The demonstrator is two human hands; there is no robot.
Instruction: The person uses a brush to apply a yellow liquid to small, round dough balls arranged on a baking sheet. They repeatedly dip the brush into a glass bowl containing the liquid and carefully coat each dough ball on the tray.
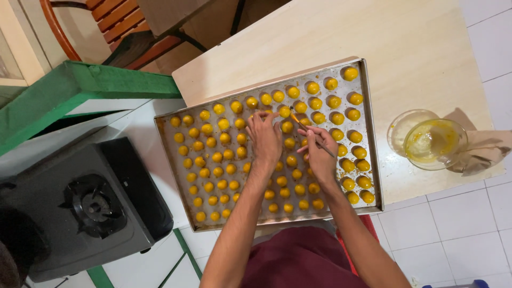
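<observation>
Head view: a pale wooden tabletop point(416, 48) carries a metal baking tray point(372, 133) filled with rows of small yellow glazed pastry balls point(217, 157). Right of it, a glass bowl point(436, 143) holds yellow glaze. Left hand point(265, 137) pinches one ball; right hand point(320, 156) grips a thin brush point(314, 137).
</observation>
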